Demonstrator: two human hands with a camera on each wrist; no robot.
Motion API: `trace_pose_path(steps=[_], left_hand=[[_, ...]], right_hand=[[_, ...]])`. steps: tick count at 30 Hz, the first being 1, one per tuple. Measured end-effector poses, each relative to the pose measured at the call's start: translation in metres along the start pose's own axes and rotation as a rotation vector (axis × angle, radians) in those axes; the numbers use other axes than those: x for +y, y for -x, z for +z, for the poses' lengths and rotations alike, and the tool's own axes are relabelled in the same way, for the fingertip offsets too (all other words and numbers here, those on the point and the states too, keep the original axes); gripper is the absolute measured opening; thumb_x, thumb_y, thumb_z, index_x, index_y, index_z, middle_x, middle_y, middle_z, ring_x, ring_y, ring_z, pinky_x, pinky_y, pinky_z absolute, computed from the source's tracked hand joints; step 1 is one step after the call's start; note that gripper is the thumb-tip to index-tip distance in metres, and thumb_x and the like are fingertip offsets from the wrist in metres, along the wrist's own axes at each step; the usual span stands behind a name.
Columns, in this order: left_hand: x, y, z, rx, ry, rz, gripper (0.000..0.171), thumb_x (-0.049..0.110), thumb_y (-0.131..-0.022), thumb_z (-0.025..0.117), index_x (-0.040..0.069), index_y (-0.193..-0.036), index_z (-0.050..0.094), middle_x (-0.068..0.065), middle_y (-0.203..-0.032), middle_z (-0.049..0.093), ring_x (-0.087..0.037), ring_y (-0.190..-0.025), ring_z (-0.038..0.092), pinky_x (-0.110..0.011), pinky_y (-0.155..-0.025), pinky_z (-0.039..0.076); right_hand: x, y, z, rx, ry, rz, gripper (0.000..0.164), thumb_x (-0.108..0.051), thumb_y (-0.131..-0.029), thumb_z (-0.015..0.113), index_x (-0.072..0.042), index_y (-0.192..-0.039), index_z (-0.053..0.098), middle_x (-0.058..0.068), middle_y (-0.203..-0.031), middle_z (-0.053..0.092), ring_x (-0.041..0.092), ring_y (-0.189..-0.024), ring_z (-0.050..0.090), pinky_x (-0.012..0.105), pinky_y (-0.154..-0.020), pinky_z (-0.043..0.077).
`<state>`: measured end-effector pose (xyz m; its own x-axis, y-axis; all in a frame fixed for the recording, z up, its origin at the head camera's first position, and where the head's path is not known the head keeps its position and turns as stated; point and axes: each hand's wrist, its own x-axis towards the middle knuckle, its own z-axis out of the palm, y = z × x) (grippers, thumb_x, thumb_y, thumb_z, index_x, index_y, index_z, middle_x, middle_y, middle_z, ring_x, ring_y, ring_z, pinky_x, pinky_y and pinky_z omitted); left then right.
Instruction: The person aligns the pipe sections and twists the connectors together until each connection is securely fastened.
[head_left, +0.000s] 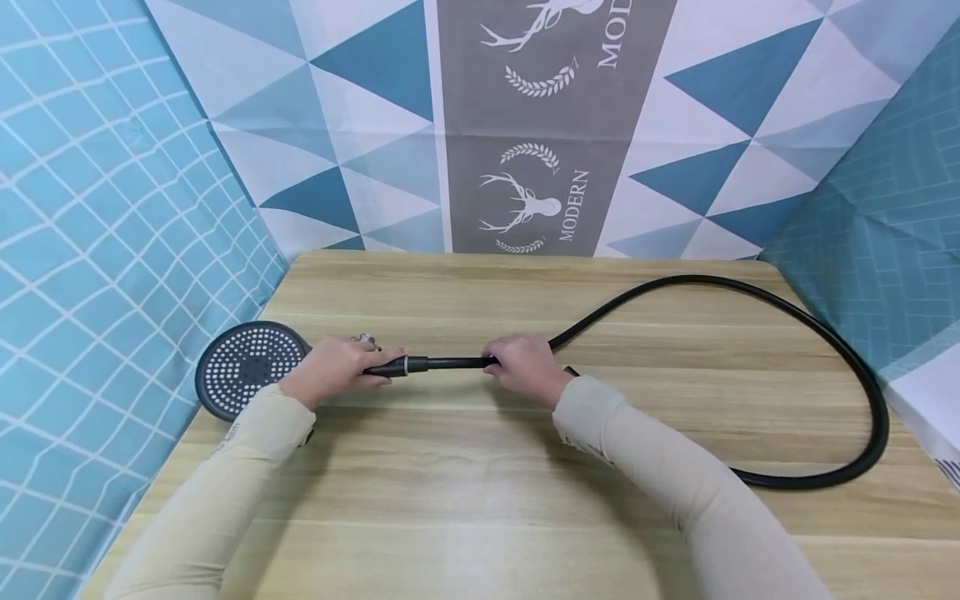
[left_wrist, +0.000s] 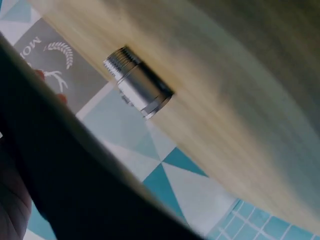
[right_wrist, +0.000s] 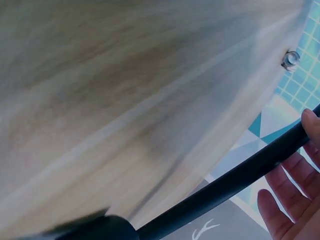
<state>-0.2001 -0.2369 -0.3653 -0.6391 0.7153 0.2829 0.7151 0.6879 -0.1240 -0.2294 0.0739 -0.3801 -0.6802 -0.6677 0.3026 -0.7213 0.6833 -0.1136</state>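
Note:
A black handheld shower head (head_left: 251, 367) with a round, perforated face is at the table's left side, face up. My left hand (head_left: 337, 367) grips its handle (head_left: 392, 367), whose end points right. A black hose (head_left: 459, 363) runs straight from that end to my right hand (head_left: 525, 364), which holds it between thumb and fingers (right_wrist: 295, 180). Beyond my right hand the hose loops wide and passes behind the right forearm. Just behind my left hand stands a chrome threaded fitting (left_wrist: 142, 85), mostly hidden in the head view.
The wood-grain table (head_left: 465, 483) carries everything. Patterned cloth (head_left: 360, 125) hangs behind it, with blue tiled cloth (head_left: 97, 250) along the left. A white object (head_left: 930, 408) lies at the right edge. A small dark piece (head_left: 572, 371) shows beside the right wrist, its kind unclear.

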Motion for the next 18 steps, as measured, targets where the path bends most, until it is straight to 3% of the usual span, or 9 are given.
trace_pose_path(steps=[9, 18], left_hand=[[0.004, -0.004, 0.008, -0.096, 0.057, -0.043, 0.046, 0.027, -0.077, 0.080, 0.015, -0.119, 0.068, -0.007, -0.076, 0.068, -0.023, -0.061, 0.062, -0.039, -0.052, 0.050], [0.000, -0.004, 0.019, -0.193, 0.044, -0.063, 0.050, 0.034, -0.079, 0.077, 0.014, -0.123, 0.066, -0.004, -0.068, 0.064, -0.019, -0.062, 0.060, -0.037, -0.055, 0.049]], right_hand=[[0.001, 0.000, 0.009, -0.035, 0.008, 0.045, 0.011, -0.023, -0.083, 0.076, -0.016, -0.091, 0.072, -0.005, -0.084, 0.070, 0.012, -0.070, 0.065, 0.032, -0.052, 0.048], [0.000, -0.005, 0.016, -0.114, 0.010, 0.075, 0.012, -0.021, -0.083, 0.074, -0.015, -0.093, 0.072, -0.004, -0.087, 0.069, 0.015, -0.077, 0.066, 0.033, -0.057, 0.050]])
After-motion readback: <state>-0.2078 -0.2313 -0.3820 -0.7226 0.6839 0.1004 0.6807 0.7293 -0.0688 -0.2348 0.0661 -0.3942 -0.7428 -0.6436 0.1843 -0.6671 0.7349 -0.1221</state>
